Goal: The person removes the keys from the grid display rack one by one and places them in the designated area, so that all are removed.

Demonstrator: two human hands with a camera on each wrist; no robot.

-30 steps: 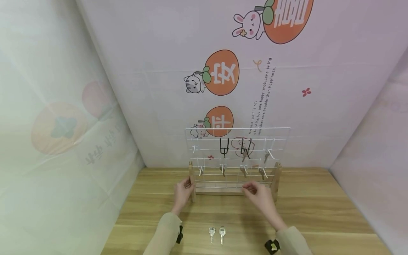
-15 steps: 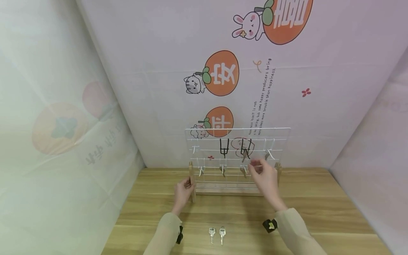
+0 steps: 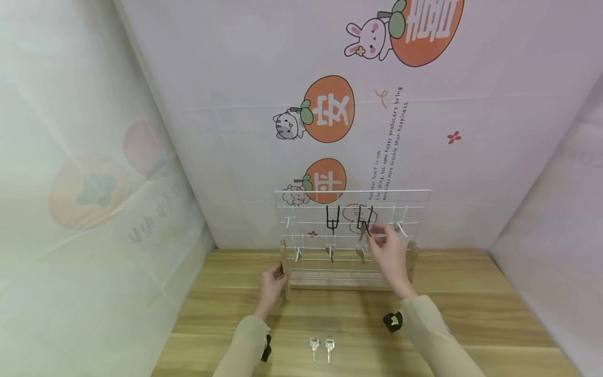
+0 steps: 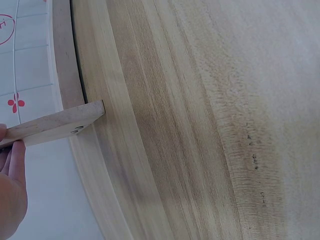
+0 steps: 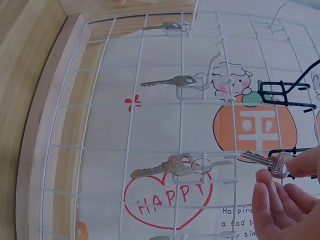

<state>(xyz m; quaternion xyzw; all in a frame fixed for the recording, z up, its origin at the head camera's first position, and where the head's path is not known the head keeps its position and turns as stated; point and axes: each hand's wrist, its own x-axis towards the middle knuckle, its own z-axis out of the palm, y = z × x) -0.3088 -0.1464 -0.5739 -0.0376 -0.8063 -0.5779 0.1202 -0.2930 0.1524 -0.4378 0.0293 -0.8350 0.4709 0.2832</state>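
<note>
My left hand (image 3: 271, 285) holds the left wooden post (image 3: 285, 269) of a white wire grid rack; in the left wrist view, fingers and thumb (image 4: 11, 192) lie on either side of that post. At the upper right of the grid, my right hand (image 3: 390, 255) is at the right-hand black hook (image 3: 364, 215). The right wrist view shows its thumb and fingers pinching the head of a silver key (image 5: 270, 162) by this hook. Whether the key's ring sits on the hook is hidden. Another key (image 5: 165, 167) hangs from a white hook (image 5: 217, 163) close by.
Two loose keys (image 3: 322, 350) lie on the wooden table (image 3: 358, 335) in front of the rack. Several white hooks, some bearing keys, project from the grid, along with a second black hook (image 3: 332, 219). Fabric walls (image 3: 235, 157) stand behind and at both sides.
My right hand has risen from the grid's lower rows, past the lower right hooks, to the key at the right-hand black hook. The left hand has stayed on the post.
</note>
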